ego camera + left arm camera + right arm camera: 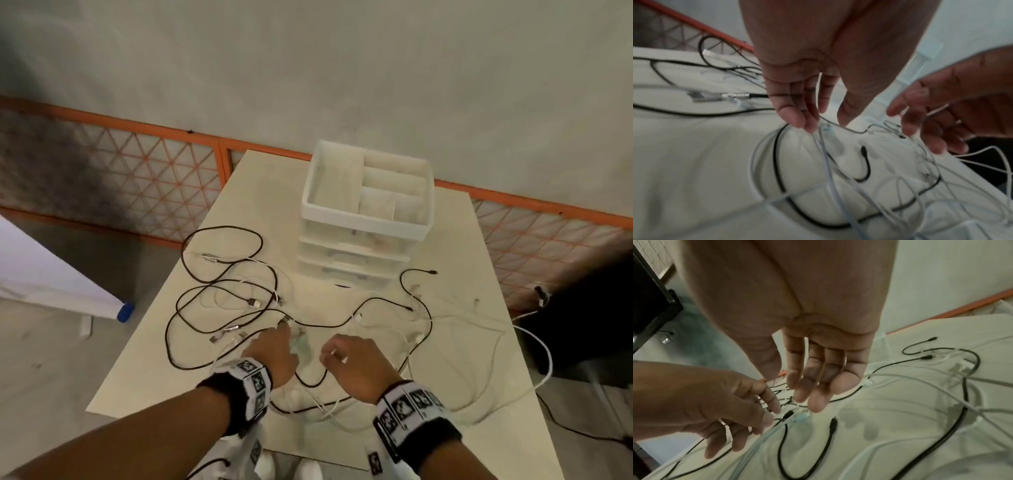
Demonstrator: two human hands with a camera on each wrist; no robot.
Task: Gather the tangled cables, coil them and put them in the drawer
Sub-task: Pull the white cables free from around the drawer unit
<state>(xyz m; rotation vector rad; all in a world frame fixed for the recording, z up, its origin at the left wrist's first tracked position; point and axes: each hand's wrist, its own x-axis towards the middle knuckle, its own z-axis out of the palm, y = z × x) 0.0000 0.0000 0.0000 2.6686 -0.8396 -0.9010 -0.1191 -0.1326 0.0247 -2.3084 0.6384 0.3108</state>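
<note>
My left hand (pixel 270 353) leads; nothing gathered yet.
Its straight fingertips (pixel 797 120) touch the white cables (pixel 823 152) running toward me; my right hand (pixel 356 363) hovers beside, loose, empty.

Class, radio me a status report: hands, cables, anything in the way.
Left hand fingertips at white cable, grip unclear; right hand open, hovering. Cables tangled, uncoiled on table. Drawers look shut.
</note>
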